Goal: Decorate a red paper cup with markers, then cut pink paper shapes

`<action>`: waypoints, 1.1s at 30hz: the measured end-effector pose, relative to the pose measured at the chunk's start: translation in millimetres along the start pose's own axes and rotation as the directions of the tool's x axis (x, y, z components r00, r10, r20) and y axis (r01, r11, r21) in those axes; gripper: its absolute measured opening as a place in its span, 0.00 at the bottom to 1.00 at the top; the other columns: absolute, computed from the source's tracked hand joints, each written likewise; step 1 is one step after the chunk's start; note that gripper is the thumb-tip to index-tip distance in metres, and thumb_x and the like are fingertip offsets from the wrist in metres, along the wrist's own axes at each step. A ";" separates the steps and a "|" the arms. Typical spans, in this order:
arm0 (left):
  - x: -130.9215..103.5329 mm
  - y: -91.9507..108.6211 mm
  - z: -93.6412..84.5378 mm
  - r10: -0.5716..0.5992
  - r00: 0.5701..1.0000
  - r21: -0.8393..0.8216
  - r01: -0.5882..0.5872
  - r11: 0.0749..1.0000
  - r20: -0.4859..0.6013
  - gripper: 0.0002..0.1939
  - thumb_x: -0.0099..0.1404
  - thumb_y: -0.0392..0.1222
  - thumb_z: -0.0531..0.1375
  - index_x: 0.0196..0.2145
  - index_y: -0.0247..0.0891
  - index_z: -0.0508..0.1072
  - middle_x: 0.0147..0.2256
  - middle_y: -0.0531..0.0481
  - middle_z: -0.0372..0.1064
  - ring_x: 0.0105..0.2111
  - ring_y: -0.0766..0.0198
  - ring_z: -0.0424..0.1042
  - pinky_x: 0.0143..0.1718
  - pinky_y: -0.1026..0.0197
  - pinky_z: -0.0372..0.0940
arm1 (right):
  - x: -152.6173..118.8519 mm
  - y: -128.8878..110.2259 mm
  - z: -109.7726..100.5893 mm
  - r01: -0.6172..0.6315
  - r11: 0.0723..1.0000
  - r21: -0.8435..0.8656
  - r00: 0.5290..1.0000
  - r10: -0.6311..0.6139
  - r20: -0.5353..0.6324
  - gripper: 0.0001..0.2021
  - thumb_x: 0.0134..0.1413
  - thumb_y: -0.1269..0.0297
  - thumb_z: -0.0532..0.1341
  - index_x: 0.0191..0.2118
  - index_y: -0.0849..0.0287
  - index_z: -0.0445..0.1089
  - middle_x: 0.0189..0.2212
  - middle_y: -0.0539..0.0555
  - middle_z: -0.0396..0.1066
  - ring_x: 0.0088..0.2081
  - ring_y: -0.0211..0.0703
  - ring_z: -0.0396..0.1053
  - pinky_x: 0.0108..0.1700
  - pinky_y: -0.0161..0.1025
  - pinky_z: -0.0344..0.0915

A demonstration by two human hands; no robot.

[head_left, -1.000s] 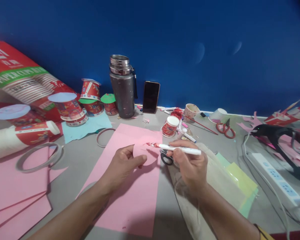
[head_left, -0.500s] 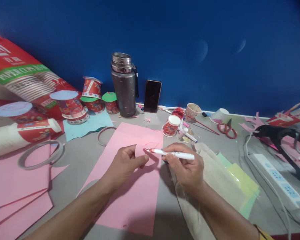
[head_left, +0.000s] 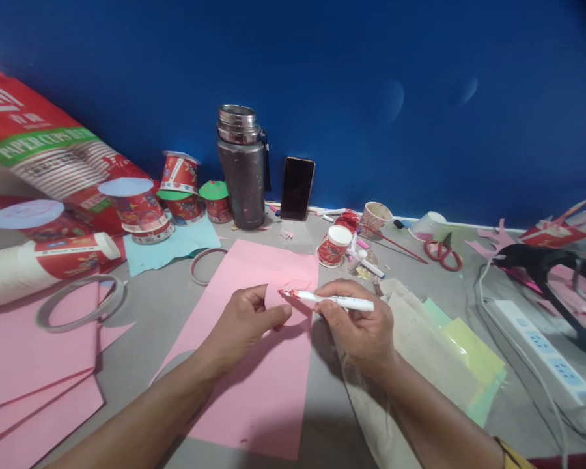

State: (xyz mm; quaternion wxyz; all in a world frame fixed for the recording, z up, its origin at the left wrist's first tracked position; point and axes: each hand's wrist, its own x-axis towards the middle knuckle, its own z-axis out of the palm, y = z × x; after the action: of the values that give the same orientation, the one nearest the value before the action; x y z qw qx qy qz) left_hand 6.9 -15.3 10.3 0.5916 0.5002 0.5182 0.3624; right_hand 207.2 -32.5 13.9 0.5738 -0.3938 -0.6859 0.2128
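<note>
My left hand point(head_left: 254, 319) pinches a small piece of pink paper point(head_left: 274, 298) between thumb and fingers, above a large pink paper sheet point(head_left: 258, 391) on the table. In my right hand point(head_left: 361, 326) is a white marker point(head_left: 342, 300) with a red tip, held like a pen and pointing left. Its tip meets the small pink piece, where red marks show. The far side of that piece blends with the sheet beneath, so its full outline is hard to make out.
Beyond my hands stand a dark thermos point(head_left: 243, 176), a phone point(head_left: 297, 189) and a red paper cup point(head_left: 334, 247). Decorated cups point(head_left: 131, 208) and a tape roll point(head_left: 81, 303) are at left. Scissors point(head_left: 443, 253), a cloth point(head_left: 420, 345) and a power strip point(head_left: 542, 345) lie at right.
My right hand and the marker have shifted slightly to the left along the small pink piece. My left hand has barely moved.
</note>
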 end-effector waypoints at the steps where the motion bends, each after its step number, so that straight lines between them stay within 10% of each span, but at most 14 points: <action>1: 0.0 -0.3 -0.2 0.000 1.000 0.000 0.000 1.000 0.004 0.09 0.53 0.47 0.68 0.25 0.38 0.78 0.25 0.53 0.69 0.28 0.63 0.63 0.31 0.57 0.59 | -0.3 0.3 -0.2 -0.006 1.000 -0.003 1.000 0.006 -0.002 0.05 0.63 0.70 0.66 0.40 0.56 0.81 0.31 0.52 0.84 0.29 0.40 0.80 0.33 0.34 0.73; 33: -0.1 0.6 1.1 0.028 1.000 0.029 -0.028 0.999 -0.004 0.09 0.53 0.46 0.68 0.22 0.40 0.77 0.22 0.53 0.67 0.26 0.63 0.62 0.29 0.56 0.58 | 0.0 0.9 -0.3 -0.005 1.000 0.025 1.000 0.005 -0.011 0.04 0.64 0.69 0.67 0.40 0.55 0.81 0.32 0.52 0.84 0.30 0.41 0.80 0.34 0.35 0.74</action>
State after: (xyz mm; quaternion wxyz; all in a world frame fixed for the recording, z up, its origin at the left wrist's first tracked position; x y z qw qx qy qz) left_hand 8.0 -15.5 10.9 0.5778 0.5153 0.5176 0.3642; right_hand 207.8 -32.0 13.3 0.5819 -0.3896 -0.6789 0.2205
